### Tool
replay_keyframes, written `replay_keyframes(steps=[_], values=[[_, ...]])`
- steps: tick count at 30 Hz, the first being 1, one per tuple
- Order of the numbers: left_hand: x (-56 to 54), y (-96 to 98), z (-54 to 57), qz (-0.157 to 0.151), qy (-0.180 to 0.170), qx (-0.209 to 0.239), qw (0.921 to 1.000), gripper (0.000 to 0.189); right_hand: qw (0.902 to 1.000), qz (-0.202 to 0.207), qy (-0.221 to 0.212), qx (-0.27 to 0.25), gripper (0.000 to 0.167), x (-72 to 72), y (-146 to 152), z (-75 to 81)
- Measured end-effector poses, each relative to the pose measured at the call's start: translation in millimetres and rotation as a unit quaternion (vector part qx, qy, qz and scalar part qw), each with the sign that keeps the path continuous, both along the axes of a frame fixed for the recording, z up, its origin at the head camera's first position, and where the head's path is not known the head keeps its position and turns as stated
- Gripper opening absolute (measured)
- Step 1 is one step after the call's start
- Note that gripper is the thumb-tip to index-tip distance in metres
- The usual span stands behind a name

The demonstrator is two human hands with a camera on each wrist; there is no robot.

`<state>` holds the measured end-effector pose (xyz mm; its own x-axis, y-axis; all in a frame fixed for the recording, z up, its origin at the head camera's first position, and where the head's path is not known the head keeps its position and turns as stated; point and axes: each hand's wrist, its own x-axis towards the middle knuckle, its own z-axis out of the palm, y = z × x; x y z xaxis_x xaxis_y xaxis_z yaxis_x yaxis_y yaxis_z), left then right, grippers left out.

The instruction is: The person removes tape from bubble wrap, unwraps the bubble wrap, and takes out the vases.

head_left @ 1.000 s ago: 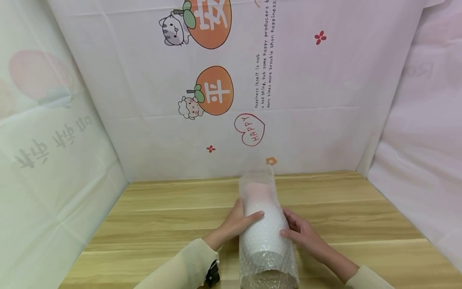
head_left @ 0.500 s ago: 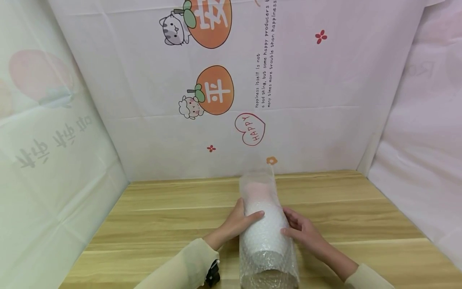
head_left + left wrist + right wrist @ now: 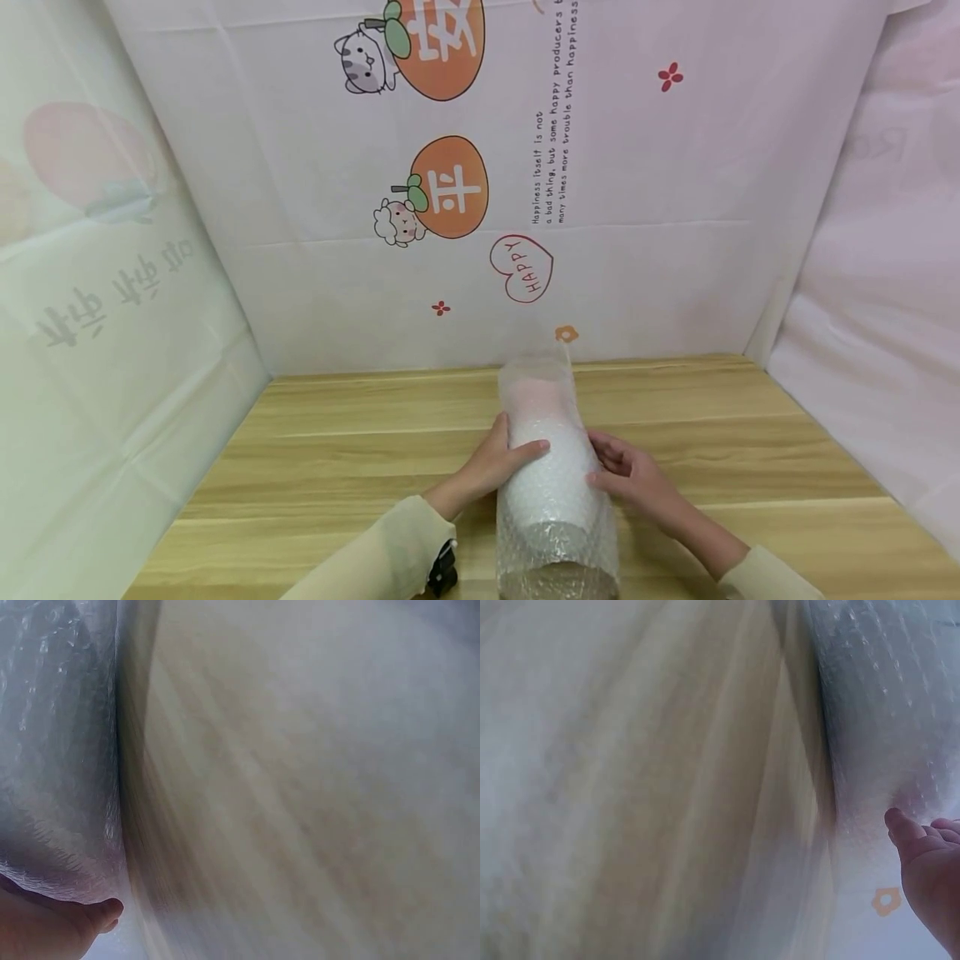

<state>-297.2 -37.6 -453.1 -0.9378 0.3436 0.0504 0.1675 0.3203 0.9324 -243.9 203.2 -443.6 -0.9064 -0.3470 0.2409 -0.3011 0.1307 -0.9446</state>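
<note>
On the wooden table, in the head view, lies a long rounded object (image 3: 551, 492) wrapped in clear bubble wrap (image 3: 558, 542). It looks white along the middle and pale pink toward the far end; its kind cannot be made out through the wrap. My left hand (image 3: 491, 462) holds its left side, thumb laid across the top. From the right, my right hand (image 3: 637, 487) grips the opposite side with bent fingers and the thumb against the wrap. The wrap's near end gapes in an open tube. In the right wrist view, the bubble wrap (image 3: 892, 705) rises beside the right thumb (image 3: 904, 829).
The wooden tabletop (image 3: 360, 442) extends to both sides. A white printed cloth (image 3: 637, 275) hangs along its back edge, with more cloth (image 3: 105, 400) at the left and right. A dark band (image 3: 442, 568) shows at the left sleeve cuff.
</note>
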Motion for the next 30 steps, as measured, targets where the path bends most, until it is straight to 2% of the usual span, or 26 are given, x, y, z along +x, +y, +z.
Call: replay_keyframes(steps=[14,22,30], values=[[-2.3,-0.1,-1.4,-0.008,0.002,0.005,1.0,0.101,0.9999,0.009,-0.014,0.001,0.064,-4.4,4.3,-1.2],[-1.3,-0.2,-0.4,-0.006,0.009,0.007,0.9999,0.097,0.9999,-0.004,-0.003,0.013,0.06,-4.3,4.4,-2.4],[-1.2,0.0,-1.2,-0.006,0.007,0.009,0.9999,0.098,0.9986,-0.042,0.015,0.029,0.055,-1.8,0.6,-3.0]])
